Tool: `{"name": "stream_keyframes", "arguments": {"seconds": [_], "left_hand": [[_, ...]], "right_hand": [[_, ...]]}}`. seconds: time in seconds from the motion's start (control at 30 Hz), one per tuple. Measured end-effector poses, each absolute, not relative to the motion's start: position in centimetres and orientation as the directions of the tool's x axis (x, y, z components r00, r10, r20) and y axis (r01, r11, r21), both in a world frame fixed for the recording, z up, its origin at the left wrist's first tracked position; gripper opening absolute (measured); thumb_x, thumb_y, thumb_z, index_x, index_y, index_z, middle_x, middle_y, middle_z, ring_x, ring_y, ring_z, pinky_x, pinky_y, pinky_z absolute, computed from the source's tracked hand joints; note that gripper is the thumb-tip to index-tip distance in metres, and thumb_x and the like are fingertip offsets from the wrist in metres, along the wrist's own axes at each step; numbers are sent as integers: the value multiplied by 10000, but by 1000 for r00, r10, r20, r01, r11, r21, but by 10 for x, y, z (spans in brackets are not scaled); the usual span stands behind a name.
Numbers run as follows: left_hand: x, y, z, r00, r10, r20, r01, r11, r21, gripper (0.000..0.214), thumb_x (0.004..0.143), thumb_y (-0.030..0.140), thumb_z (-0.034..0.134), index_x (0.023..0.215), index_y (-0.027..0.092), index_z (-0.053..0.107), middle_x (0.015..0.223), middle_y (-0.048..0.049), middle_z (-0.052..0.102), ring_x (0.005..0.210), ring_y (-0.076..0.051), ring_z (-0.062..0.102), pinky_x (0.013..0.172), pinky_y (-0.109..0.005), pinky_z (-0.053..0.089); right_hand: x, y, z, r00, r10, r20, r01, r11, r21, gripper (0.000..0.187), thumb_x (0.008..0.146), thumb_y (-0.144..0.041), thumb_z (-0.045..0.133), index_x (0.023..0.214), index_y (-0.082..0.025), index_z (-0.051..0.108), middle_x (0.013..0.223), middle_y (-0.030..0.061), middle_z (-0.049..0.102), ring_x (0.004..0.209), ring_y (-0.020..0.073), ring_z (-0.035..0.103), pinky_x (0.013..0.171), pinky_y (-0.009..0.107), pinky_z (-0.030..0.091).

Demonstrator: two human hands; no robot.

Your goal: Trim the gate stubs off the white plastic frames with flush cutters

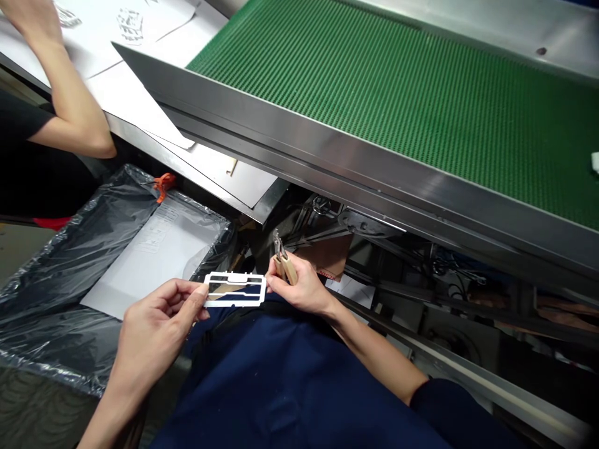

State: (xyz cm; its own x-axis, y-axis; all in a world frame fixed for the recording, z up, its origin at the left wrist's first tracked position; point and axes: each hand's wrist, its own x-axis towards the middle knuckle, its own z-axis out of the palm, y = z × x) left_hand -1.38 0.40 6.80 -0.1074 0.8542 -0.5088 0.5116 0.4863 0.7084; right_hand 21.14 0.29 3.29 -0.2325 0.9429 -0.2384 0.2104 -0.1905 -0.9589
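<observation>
My left hand (156,327) pinches the left end of a small white plastic frame (234,289) held flat over my lap. My right hand (302,288) touches the frame's right end with thumb and finger while its palm grips a pair of cutting pliers (283,260) with tan handles, jaws pointing up. Both hands are closed. The frame is a thin rectangular piece with open slots.
A bin lined with a black plastic bag (60,280) sits at my left, with a white sheet (154,255) inside. A green conveyor belt (397,93) with a steel rim (327,168) runs ahead. Another person's arm (70,106) reaches over white sheets at upper left.
</observation>
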Motion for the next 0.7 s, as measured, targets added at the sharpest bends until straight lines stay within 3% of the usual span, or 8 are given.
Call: {"name": "stream_keyframes", "arguments": {"seconds": [0.3,0.7], "left_hand": [[-16,3,66,-98,859,-503,496,480,724,291,684,468,678,777,197,628,555,18,642,544,-128,597,511,-165,437],[-13,2,67,-110,862,-495,460,485,744,318,657,482,693,759,188,633,549,16,640,521,-120,588,496,-156,446]], "right_hand": [[210,2,32,-213,931,-297,57,-292,-955,75,784,-185,538,778,-185,463,680,-24,575,671,138,634,642,228,472],[209,2,35,-213,949,-232,215,-186,-959,52,799,-192,525,776,-187,478,690,-28,560,641,108,553,636,216,432]]}}
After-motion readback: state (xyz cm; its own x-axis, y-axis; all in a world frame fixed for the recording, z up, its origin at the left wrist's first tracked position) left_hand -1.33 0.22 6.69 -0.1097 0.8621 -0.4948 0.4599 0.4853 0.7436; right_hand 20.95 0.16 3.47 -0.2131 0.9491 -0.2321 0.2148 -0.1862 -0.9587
